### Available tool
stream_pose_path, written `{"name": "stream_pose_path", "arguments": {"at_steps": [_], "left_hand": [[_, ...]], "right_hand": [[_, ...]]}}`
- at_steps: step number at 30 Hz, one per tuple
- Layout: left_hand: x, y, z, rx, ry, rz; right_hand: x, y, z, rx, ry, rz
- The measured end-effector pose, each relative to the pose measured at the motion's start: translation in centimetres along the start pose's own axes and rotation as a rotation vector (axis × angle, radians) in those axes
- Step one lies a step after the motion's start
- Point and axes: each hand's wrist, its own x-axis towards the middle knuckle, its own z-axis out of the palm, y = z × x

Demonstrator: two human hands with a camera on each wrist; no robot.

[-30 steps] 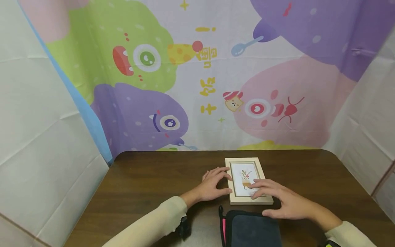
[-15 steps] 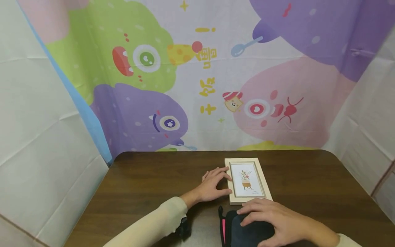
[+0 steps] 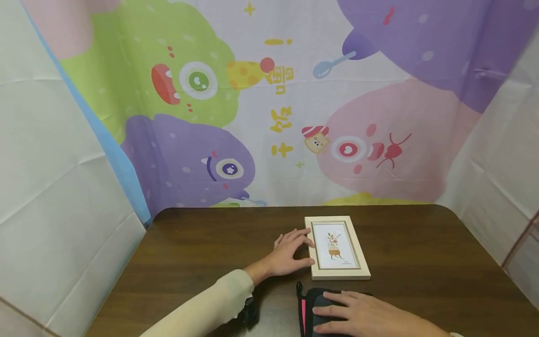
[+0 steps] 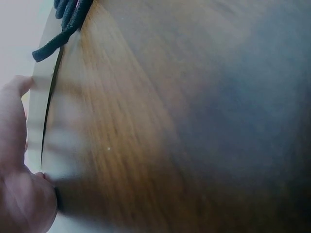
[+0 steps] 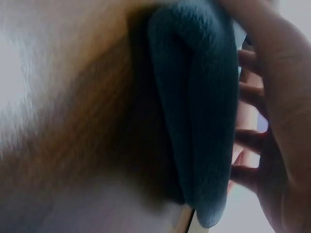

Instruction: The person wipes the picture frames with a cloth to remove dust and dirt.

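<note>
A pale wooden picture frame (image 3: pixel 363 264) lies flat on the table with a drawing of a potted plant facing up. My left hand (image 3: pixel 287 255) rests at its left side, relaxed fingers spread along the edge and thumb near the lower corner. In front of the frame is a folded dark pot holder (image 3: pixel 318 301) with black edging, a loop and a pink strip showing. Spread fingers of my right hand (image 3: pixel 364 314) lie across its top. The right wrist view shows the pot holder (image 5: pixel 211 107) side-on, its layers folded thick under the hand.
Everything lies on a dark brown wooden table (image 3: pixel 202 243). Behind its far edge hangs a curtain (image 3: pixel 286 187) with cartoon monsters. Pale fabric walls (image 3: pixel 63 164) close in the left and right sides. A black wrist strap (image 3: pixel 249 312) shows below the left sleeve.
My right hand has moved off the picture, toward me, and come down onto the pot holder. The left hand stays at the frame's left edge.
</note>
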Motion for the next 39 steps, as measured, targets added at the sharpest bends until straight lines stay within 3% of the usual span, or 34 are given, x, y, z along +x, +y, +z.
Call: {"name": "stream_pose_path", "arguments": {"at_steps": [3, 8, 10, 17, 29, 36, 39], "left_hand": [[0.0, -0.1, 0.0, 0.001, 0.007, 0.004], [0.0, -0.1, -0.1, 0.006, 0.019, 0.014], [0.1, -0.3, 0.1, 0.015, 0.011, 0.011], [0.0, -0.3, 0.2, 0.019, -0.003, 0.001], [-0.4, 0.1, -0.3, -0.012, -0.001, -0.011], [-0.3, 0.3, -0.4, -0.009, -0.006, 0.01], [-0.2, 0.2, -0.2, -0.011, -0.004, 0.014]], "right_hand": [[0.3, -0.5, 0.1, 0.03, -0.039, -0.005], [0.9, -1.0, 0.0, 0.193, -0.111, 0.034], [1.0, -1.2, -0.1, 0.178, -0.115, 0.03], [1.4, -1.3, -0.1, 0.047, -0.019, -0.036], [1.4, -0.5, -0.7, 0.046, 0.08, -0.09], [0.9, 1.1, -3.1, 0.045, 0.176, -0.093], [0.7, 1.6, -4.2, 0.097, 0.208, -0.069]]}}
